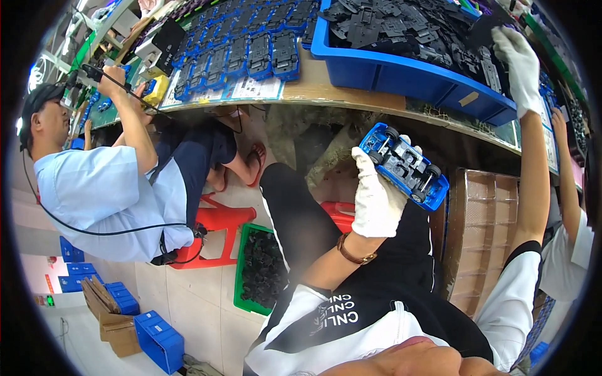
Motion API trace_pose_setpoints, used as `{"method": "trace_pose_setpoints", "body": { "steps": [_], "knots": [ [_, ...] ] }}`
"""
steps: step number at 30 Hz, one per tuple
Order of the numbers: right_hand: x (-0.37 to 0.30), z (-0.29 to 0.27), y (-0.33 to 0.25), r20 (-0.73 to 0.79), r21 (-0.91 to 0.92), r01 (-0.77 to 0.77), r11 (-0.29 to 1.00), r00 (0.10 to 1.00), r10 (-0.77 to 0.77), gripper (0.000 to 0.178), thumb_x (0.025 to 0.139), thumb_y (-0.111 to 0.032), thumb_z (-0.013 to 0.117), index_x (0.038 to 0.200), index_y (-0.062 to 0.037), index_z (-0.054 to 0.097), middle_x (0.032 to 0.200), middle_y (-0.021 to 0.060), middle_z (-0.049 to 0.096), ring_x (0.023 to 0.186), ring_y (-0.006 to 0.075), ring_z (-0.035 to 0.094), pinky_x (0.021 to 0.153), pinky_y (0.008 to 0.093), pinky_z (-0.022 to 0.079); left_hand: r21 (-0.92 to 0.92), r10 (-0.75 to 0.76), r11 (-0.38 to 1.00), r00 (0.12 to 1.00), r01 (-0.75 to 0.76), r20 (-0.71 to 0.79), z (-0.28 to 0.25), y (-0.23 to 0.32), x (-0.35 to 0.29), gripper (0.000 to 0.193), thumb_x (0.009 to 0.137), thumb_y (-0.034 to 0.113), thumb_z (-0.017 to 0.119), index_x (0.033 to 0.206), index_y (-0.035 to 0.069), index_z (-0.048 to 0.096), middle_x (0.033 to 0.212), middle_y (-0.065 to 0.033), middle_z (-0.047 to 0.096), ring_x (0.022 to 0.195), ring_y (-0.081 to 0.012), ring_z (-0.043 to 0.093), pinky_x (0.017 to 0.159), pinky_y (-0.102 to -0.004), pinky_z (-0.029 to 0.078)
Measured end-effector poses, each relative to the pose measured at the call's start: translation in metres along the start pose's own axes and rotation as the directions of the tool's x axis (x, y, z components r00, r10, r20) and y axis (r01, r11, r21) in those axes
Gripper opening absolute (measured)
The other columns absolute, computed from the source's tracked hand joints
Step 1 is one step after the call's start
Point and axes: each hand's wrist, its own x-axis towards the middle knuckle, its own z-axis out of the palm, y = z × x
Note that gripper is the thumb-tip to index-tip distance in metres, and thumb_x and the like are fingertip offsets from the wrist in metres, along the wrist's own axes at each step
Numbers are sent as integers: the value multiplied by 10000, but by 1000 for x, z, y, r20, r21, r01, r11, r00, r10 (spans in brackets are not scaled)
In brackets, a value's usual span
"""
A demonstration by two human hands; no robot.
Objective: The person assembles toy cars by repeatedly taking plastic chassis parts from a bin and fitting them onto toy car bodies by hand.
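Observation:
My left hand (378, 203), in a white glove, is closed around a blue toy car (404, 164). The car is tilted with its underside up, showing its wheels and grey and black inner parts. Over the right end of a large blue bin (407, 74) is my right hand (520, 70), also gloved. Its fingers are closed at the edge of a dark, slightly blurred black plastic plate (481, 32). Black plastic car base plates (401, 25) fill the bin in a loose heap.
Rows of blue cars with black bases (248, 55) cover the bench left of the bin. A person (94, 175) works at far left beside a red stool (229, 219). A green crate (257, 269) of black parts stands on the floor. A brown compartment tray (486, 213) is under the bench.

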Motion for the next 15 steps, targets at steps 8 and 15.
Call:
{"method": "trace_pose_setpoints", "body": {
  "steps": [8,15],
  "knots": [
    [-175,41,-67,219,612,-416,672,906,362,91,887,-117,652,914,-52,593,793,13,612,740,111,627,713,221,495,26,-66,998,995,64,78,16,-2,-22,744,871,681,380,1379,136,377,1241,-101,569,1094,-269,579,944,-457,484],
    [-233,73,-67,304,456,-626,632,777,551,225,908,-192,634,1043,-28,561,846,24,615,757,73,603,694,208,501,130,-46,990,999,48,-23,16,6,-22,810,852,735,339,1372,115,384,1206,-157,577,1095,-268,583,974,-437,465]
  ]
}}
